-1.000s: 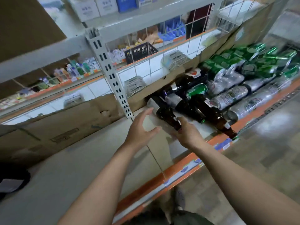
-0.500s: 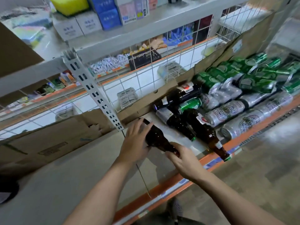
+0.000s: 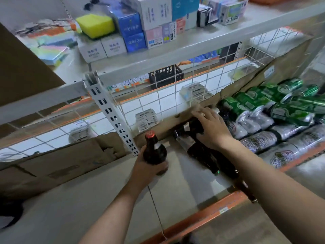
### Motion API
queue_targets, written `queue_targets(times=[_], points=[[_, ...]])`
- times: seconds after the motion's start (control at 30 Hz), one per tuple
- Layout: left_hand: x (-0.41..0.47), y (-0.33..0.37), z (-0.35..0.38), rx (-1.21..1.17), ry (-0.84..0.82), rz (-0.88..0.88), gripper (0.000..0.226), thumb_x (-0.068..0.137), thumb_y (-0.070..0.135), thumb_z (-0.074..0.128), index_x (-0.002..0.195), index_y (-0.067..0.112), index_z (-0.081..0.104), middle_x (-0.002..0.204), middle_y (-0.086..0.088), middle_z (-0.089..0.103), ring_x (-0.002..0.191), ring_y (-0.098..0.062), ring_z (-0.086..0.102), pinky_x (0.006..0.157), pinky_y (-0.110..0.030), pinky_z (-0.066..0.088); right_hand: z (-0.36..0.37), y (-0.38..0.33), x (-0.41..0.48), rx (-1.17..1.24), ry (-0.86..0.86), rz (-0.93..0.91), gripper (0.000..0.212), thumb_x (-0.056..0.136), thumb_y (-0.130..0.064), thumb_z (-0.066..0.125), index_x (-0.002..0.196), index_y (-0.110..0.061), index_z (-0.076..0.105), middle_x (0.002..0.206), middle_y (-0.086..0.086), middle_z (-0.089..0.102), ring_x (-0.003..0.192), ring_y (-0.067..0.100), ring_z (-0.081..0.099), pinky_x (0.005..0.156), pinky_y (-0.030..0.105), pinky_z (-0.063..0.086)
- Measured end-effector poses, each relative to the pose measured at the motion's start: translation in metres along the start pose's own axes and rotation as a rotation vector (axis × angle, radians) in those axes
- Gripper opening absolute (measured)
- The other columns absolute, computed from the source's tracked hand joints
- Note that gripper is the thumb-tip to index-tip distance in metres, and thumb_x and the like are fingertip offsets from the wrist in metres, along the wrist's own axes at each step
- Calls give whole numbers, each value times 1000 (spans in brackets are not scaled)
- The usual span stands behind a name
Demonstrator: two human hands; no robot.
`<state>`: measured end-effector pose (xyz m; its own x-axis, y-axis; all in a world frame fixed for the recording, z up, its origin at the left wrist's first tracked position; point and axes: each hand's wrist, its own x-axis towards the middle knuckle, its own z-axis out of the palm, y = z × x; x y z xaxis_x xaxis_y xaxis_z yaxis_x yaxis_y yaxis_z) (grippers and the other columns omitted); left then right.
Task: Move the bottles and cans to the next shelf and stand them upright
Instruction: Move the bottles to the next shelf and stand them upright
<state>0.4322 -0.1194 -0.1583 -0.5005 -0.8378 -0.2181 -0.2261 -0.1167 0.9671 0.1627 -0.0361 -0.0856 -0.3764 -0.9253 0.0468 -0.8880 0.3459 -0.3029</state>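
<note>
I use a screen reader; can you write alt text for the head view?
Left hand holds a brown bottle upright over the shelf; right hand rests on dark bottles lying beside piled green and silver cans.

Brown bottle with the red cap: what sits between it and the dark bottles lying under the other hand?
Nothing, in the head view: only bare grey shelf board separates the red-capped brown glass bottle from the lying dark glass bottles.
</note>
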Motion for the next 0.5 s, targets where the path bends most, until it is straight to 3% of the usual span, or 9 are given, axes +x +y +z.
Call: queue_targets(times=[0.1,0.2,0.27,0.33,0.5], points=[[5,-3,5,5,1,-22,64,66,2,92,120,12,59,103,-23,68,89,-36,68,73,-48,56,11,19,22,-185,-62,-42,96,77,-28,72,160,-25,25,168,7,19,157,29,11,125,47,6],[5,-1,7,-16,4,1,67,66,3,91,123,18,61,108,-13,73,102,-32,71,85,-48,58,19,27,31,-292,-16,-67,95,67,-40,78,152,-23,40,152,10,43,144,33,35,119,47,17],[7,-6,7,-33,-6,-10,65,68,-7,88,123,13,60,101,-4,75,97,-21,73,80,-36,60,23,28,36,-351,7,-69,91,61,-41,81,143,-22,48,136,7,52,131,33,44,114,47,24],[5,-5,10,-58,-17,-6,65,71,-16,84,122,16,60,97,7,78,92,-8,73,76,-22,59,29,29,37,-360,41,-75,87,59,-38,83,137,-19,50,130,8,52,126,35,45,112,50,24],[6,-7,11,-29,-12,-2,68,74,-15,81,123,27,57,101,22,76,95,4,71,77,-17,57,37,23,31,-238,142,-50,82,62,-39,81,134,-13,51,126,14,50,124,39,42,113,57,22]])
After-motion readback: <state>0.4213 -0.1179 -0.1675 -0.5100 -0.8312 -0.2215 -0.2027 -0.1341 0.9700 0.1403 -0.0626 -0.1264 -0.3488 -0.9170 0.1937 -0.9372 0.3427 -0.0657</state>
